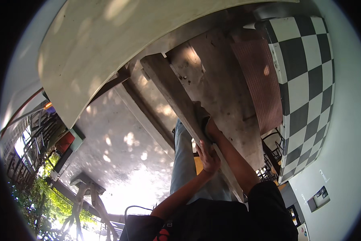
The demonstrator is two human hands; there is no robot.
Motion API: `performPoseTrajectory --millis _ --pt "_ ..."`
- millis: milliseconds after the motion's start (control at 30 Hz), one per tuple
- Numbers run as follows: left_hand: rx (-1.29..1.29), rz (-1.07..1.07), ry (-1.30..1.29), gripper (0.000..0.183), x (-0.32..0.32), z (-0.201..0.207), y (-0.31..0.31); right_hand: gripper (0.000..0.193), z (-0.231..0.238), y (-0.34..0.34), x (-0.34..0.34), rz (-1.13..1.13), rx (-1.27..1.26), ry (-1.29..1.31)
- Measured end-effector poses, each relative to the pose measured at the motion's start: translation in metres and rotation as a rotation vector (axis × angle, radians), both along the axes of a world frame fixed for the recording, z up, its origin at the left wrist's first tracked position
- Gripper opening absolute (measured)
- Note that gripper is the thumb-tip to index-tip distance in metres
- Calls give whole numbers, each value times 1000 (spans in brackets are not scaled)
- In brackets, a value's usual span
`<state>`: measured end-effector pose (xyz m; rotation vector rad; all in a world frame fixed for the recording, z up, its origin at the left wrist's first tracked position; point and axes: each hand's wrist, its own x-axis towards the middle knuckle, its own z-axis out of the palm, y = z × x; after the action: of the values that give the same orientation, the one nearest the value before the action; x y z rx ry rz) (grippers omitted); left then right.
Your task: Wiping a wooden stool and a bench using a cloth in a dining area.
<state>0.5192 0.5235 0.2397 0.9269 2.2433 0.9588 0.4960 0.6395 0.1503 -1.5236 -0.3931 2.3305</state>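
Observation:
A long wooden plank [172,88] slants away from my body across the middle of the head view. My left hand [208,158] grips its left edge close to me, fingers lying along the wood. Farther up the plank, my right hand [213,130] is closed on a dark, curved piece [200,113] that presses against the plank's right side. Whether that piece is cloth, sandpaper or something else I cannot make out. Most of my right fingers are hidden behind it.
Another wooden beam [146,114] lies left of the plank. A pale curved panel [108,44] spans the far left. At right stand a black-and-white checkered panel [305,80] and a reddish ribbed sheet [258,80]. A small wooden stand [88,184] is on the sunlit floor [124,140].

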Motion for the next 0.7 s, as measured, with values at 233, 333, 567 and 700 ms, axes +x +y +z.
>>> performPoseTrajectory --millis 233,333,567,700 --pt "10 13 -81 64 8 -4 -1 45 -38 118 -105 123 352 54" --pt "8 16 -88 65 4 -8 -5 42 -32 169 -170 263 550 -50" --pt "149 33 -207 70 22 5 31 40 -77 150 -80 293 743 -324" --pt "-46 45 -71 64 -10 -1 -15 47 0 5 -35 112 12 12"
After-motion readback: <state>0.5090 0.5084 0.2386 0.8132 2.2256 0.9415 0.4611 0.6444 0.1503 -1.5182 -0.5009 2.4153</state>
